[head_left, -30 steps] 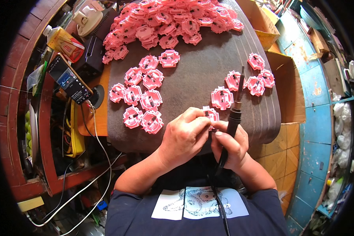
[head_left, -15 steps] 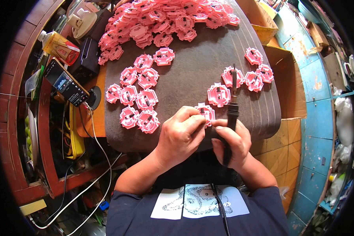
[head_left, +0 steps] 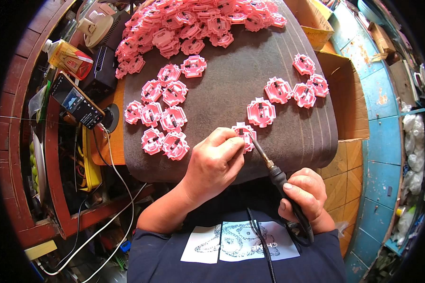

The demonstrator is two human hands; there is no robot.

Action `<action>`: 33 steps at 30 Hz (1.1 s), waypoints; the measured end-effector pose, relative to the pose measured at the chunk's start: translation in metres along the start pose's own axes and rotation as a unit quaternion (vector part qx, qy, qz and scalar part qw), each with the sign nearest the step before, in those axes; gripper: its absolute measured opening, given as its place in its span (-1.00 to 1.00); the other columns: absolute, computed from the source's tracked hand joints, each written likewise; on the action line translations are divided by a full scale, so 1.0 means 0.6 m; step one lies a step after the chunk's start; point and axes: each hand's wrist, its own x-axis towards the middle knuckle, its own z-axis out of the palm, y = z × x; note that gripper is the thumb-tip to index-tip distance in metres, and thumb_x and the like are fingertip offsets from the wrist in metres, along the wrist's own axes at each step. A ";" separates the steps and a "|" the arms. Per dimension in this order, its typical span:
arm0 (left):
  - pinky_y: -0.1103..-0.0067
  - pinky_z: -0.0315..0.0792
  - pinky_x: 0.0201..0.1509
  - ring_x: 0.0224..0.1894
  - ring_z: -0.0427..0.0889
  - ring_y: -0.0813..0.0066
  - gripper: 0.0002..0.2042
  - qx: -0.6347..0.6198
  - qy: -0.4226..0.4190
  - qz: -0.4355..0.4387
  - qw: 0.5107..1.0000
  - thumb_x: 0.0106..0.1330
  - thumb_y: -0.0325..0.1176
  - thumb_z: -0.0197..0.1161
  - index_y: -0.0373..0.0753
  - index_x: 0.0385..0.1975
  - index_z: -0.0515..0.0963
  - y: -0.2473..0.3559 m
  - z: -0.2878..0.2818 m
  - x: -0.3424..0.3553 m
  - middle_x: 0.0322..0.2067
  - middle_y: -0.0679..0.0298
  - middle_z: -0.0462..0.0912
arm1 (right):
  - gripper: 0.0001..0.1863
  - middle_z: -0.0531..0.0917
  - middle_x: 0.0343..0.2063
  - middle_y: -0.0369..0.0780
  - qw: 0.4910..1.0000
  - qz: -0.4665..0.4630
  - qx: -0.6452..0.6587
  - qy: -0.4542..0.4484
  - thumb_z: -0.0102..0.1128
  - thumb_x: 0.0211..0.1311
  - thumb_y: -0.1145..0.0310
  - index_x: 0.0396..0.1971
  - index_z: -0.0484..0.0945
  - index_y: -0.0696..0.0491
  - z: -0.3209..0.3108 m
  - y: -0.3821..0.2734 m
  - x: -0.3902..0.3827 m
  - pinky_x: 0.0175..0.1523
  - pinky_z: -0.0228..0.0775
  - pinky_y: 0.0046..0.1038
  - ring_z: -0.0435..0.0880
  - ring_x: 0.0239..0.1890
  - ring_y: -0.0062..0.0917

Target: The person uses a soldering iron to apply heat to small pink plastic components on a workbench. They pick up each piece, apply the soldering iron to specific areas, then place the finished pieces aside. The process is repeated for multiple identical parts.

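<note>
My left hand (head_left: 215, 158) is closed in a pinch at the left edge of a pink plastic part (head_left: 245, 133) near the table's front edge; its fingertips are partly hidden. My right hand (head_left: 307, 195) is wrapped round the black handle of a soldering iron (head_left: 279, 178). The iron slants up to the left, and its metal tip lies over the right side of that same pink part; whether it touches cannot be told. Just beyond sits another pink part (head_left: 261, 112) with a small dark piece in its middle.
Several similar pink parts (head_left: 173, 119) lie to the left, and more (head_left: 304, 95) to the right. A large heap of them (head_left: 189, 23) covers the far end of the dark table (head_left: 222, 85). At left stands a phone (head_left: 78, 99) with a white cable; cardboard boxes (head_left: 347, 99) stand at right.
The soldering iron has swung from upright to a slant, its tip now down at the pink part. My right hand has drawn back to the right, away from the part. My left hand stays.
</note>
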 end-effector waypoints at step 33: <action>0.41 0.63 -0.15 -0.21 0.74 0.15 -0.80 0.023 -0.007 0.014 1.000 0.22 -0.66 0.41 -0.32 -0.17 0.68 0.003 -0.004 -0.003 -0.16 0.09 0.65 | -0.70 0.61 -0.46 -0.18 1.000 -0.009 -0.014 0.002 0.33 0.09 0.50 -0.14 0.63 0.21 0.001 -0.005 -0.003 -0.50 0.41 -0.38 0.56 -0.58 -0.39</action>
